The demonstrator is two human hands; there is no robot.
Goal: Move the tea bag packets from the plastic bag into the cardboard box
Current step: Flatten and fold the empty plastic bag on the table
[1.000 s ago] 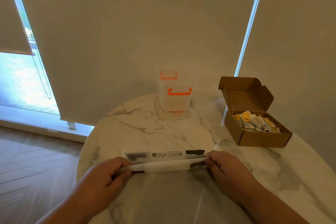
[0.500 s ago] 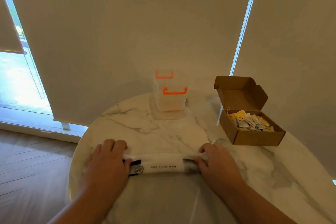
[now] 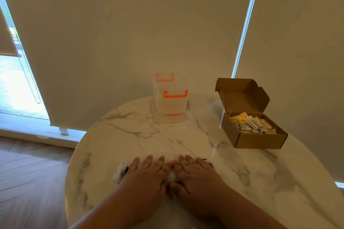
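Observation:
The open cardboard box (image 3: 257, 140) sits at the right of the round marble table (image 3: 130, 135), lid flap up, holding several white and yellow tea bag packets (image 3: 253, 123). The white plastic bag (image 3: 120, 172) lies rolled up and flattened near the table's front. My left hand (image 3: 147, 174) and my right hand (image 3: 193, 172) rest palm down on it, side by side, fingers spread and flat. Only the bag's left end and a strip between my thumbs show.
A clear plastic container with orange handles (image 3: 171, 96) stands at the back middle of the table. Roller blinds cover the windows behind. Wooden floor lies to the left, below the table edge.
My hands rolled the bag toward me, then slid together from its ends to its middle and now press flat on it. The view has tilted slightly.

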